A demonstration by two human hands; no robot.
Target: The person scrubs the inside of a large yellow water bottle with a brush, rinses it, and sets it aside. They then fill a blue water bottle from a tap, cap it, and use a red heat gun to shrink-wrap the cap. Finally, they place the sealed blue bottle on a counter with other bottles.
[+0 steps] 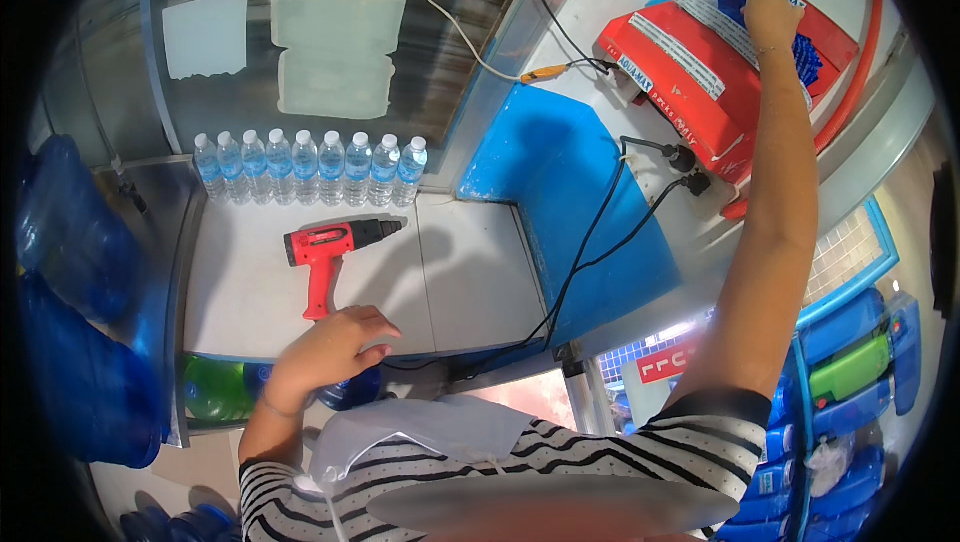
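My right arm stretches up to a red cardboard box (668,70) at the far right. My right hand (774,20) is closed in the box's open top, among crumpled blue plastic pieces (806,60); its fingertips are hidden, so what it grips cannot be made out. My left hand (345,344) hovers over the near edge of the white counter (470,252), empty, with thumb and fingers apart. Just beyond it lies a red heat gun (322,257) with a black nozzle pointing right. Along the counter's back stands a row of several clear water bottles (304,170) with white caps and blue labels.
Black cords with plugs (683,159) run down from the right past a blue panel (590,212). Big blue water jugs (85,372) stand at the left. Green and blue containers (850,370) line the lower right. A red hose (858,82) curves beside the box.
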